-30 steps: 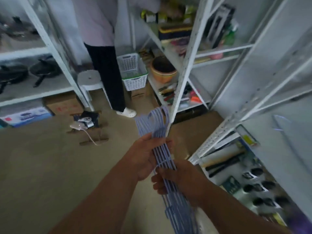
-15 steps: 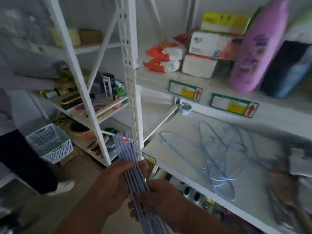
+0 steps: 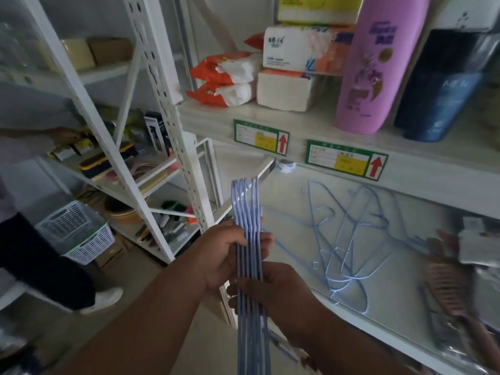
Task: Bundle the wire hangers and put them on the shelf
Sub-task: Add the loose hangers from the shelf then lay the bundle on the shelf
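A bundle of several light-blue wire hangers (image 3: 248, 209) stands edge-on and upright in front of me, its curved ends at the top. My left hand (image 3: 226, 254) grips the bundle from the left about halfway up. My right hand (image 3: 273, 290) clasps it just below, from the right. The bundle is left of the white shelf (image 3: 284, 215), level with its front corner. On that shelf lie several loose blue wire hangers (image 3: 349, 239) in a tangled heap.
A white perforated upright (image 3: 173, 125) stands just left of the bundle. The upper shelf holds tissue packs (image 3: 286, 90), a pink bottle (image 3: 376, 66) and a dark bottle (image 3: 438, 85). A pink comb (image 3: 454, 290) lies at the shelf's right. Another person (image 3: 35, 255) and a white basket (image 3: 75, 231) are at left.
My view has swung from the floor and far racks up to the near shelf and closed in on it. Both hands kept their hold on the bundle.
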A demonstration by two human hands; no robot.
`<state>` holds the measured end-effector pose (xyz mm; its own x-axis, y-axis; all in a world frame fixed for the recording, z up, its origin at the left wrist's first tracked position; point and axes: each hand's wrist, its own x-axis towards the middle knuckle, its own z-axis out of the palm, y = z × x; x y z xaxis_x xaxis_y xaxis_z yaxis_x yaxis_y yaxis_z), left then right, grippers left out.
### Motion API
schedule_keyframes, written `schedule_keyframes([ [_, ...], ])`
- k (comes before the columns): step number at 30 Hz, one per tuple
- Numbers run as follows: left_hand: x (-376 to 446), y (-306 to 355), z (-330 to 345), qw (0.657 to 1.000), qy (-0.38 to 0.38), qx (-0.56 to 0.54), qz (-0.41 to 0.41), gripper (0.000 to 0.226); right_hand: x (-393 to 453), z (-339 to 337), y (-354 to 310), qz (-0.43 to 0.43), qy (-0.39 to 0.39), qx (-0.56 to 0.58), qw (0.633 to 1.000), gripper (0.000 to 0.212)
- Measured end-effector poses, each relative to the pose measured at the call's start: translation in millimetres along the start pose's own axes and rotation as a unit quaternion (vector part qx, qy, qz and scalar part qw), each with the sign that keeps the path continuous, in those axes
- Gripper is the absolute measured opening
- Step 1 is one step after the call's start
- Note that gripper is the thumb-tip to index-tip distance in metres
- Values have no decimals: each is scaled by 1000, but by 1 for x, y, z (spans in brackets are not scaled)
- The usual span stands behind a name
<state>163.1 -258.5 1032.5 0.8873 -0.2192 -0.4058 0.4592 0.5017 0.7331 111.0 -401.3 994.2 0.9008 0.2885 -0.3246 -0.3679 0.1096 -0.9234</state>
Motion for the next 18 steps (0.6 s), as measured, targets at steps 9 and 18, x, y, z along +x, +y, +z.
schedule_keyframes([
  [9,81,21,-20,994,-70,82,-37,49,55,17,-3,-3,124,-43,991,18],
  [18,113,5,-51,980,-127,139,-65,46,71,28,13,70,191,-109,973,10],
])
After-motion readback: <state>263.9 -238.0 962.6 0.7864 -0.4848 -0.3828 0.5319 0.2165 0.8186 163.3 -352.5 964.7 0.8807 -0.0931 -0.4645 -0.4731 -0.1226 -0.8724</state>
